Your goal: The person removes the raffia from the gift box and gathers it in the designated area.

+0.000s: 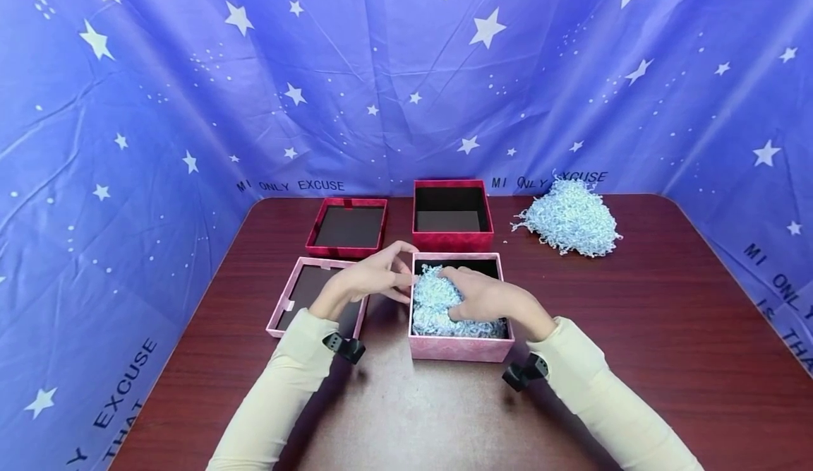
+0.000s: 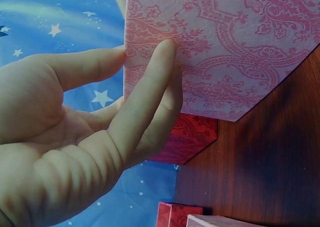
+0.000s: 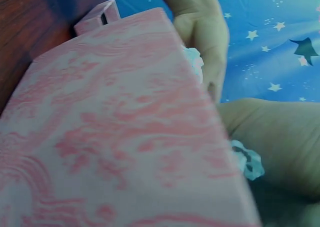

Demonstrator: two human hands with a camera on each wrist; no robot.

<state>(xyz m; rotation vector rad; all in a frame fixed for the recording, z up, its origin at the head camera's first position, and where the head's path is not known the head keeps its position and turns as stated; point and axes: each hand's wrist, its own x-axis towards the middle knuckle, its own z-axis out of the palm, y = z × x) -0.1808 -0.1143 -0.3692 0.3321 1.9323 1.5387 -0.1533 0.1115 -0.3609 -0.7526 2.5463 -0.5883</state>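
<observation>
A pink patterned box (image 1: 461, 349) stands near the middle of the table, partly filled with pale blue shredded paper (image 1: 438, 298). My right hand (image 1: 483, 296) reaches over its right wall, fingers spread and resting on the shreds; some fingertips are hidden among them. In the right wrist view the box wall (image 3: 115, 127) covers most of that hand, and a few shreds show past the rim. On the left, my left hand (image 1: 375, 277) touches the outside of the box with nearly straight fingers (image 2: 150, 87), as the left wrist view shows.
Left of the box lies a pink lid (image 1: 292, 306), inside up, partly under my left arm. Behind are a red lid (image 1: 346, 251) and an uncovered red box (image 1: 452, 241). A heap of pale blue shredded paper (image 1: 571, 220) sits at the back right of the table (image 1: 667, 301).
</observation>
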